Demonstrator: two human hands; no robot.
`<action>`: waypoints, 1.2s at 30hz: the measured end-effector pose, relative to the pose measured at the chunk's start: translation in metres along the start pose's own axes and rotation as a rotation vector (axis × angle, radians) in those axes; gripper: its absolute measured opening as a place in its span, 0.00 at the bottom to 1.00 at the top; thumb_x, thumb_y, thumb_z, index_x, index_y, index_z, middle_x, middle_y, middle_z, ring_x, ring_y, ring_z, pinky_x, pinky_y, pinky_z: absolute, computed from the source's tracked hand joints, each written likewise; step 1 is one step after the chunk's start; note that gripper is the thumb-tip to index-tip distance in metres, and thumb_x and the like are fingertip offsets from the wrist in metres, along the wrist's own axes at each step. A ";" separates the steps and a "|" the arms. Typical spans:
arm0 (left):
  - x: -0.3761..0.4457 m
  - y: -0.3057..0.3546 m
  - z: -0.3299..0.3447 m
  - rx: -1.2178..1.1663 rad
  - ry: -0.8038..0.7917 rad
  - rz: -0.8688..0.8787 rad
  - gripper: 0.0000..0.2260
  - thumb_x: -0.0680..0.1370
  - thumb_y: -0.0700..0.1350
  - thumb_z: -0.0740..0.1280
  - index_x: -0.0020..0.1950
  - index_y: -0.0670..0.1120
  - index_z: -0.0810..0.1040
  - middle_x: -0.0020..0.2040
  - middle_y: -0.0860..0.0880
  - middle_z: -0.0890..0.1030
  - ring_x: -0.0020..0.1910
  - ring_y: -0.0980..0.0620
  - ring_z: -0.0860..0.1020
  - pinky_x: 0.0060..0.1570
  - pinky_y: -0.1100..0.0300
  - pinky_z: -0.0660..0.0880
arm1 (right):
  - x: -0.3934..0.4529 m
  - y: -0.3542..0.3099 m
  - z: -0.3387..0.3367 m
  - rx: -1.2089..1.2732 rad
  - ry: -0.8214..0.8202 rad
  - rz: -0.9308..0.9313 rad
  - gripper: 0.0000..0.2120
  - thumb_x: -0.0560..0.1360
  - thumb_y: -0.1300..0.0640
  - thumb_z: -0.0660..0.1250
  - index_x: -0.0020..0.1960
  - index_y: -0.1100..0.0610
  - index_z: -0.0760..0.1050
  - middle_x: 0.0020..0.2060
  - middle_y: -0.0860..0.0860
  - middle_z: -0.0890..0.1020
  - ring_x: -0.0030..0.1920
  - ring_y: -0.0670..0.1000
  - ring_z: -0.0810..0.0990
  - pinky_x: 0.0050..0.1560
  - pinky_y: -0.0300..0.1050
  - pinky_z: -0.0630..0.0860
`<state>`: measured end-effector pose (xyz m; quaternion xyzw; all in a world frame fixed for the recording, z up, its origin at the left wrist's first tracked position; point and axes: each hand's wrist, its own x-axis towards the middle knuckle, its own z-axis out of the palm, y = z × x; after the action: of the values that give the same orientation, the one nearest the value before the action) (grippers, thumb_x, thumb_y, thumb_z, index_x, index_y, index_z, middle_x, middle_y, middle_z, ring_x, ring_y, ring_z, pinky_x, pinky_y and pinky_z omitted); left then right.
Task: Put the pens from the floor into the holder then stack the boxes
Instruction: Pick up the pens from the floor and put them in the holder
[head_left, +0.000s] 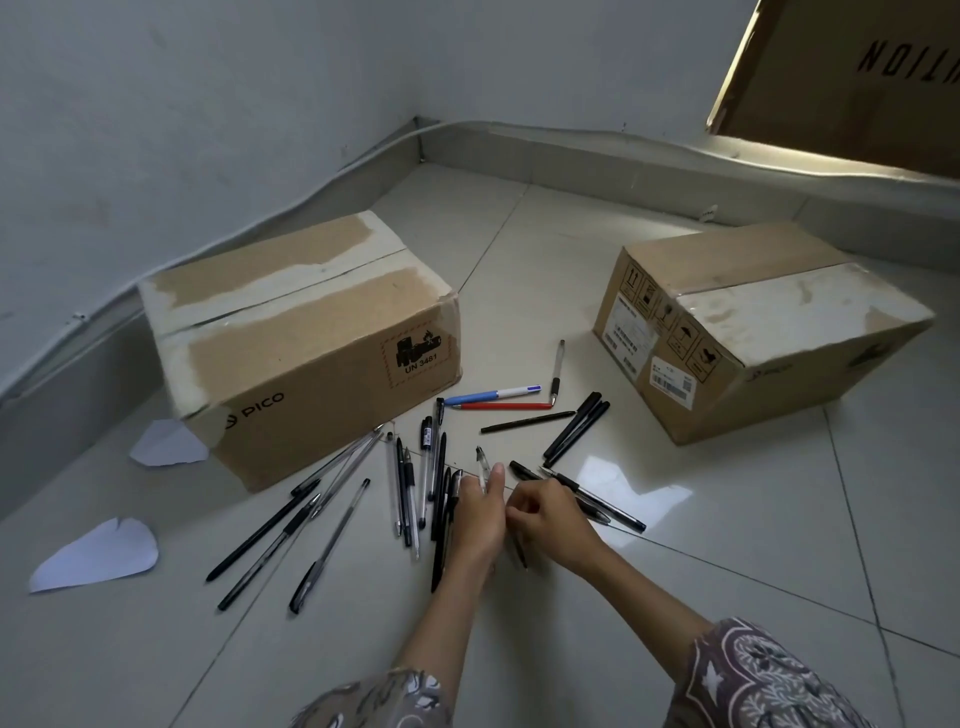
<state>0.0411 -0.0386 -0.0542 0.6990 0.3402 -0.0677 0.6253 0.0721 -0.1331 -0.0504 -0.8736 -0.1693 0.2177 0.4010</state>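
Left hand (480, 512) lies flat, fingers spread over pens (415, 488) on the floor (727, 545). Right hand (550, 519) pinches a black pen (519, 553). Two boxes (306, 338) sit apart.

Brown sleeves (753, 680), white floral pattern

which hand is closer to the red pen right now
The right. The right hand lies below the red pen, slightly to its right; the left hand sits about as far below but off to the pen's left. It is close.
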 end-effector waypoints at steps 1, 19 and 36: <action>0.002 -0.001 -0.002 -0.007 -0.013 0.013 0.16 0.80 0.53 0.56 0.53 0.40 0.71 0.48 0.32 0.76 0.45 0.38 0.79 0.39 0.55 0.73 | -0.001 0.000 -0.001 0.033 -0.015 -0.018 0.06 0.73 0.62 0.65 0.38 0.56 0.78 0.31 0.52 0.78 0.31 0.47 0.75 0.40 0.46 0.75; 0.012 -0.003 -0.003 -0.126 -0.169 0.004 0.13 0.82 0.45 0.52 0.39 0.45 0.64 0.30 0.49 0.64 0.25 0.55 0.61 0.20 0.68 0.59 | 0.013 0.069 -0.051 -0.637 0.222 0.136 0.08 0.77 0.63 0.60 0.47 0.65 0.76 0.50 0.57 0.76 0.54 0.58 0.73 0.43 0.43 0.62; 0.011 -0.001 -0.009 -0.173 -0.125 -0.025 0.12 0.82 0.43 0.52 0.39 0.44 0.66 0.29 0.49 0.63 0.25 0.54 0.60 0.20 0.68 0.57 | 0.015 0.049 -0.047 -0.807 0.075 0.018 0.08 0.77 0.63 0.53 0.46 0.61 0.70 0.41 0.56 0.71 0.41 0.56 0.70 0.39 0.46 0.63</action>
<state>0.0459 -0.0259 -0.0589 0.6326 0.3137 -0.0895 0.7024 0.1148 -0.1857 -0.0645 -0.9696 -0.2187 0.1054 0.0301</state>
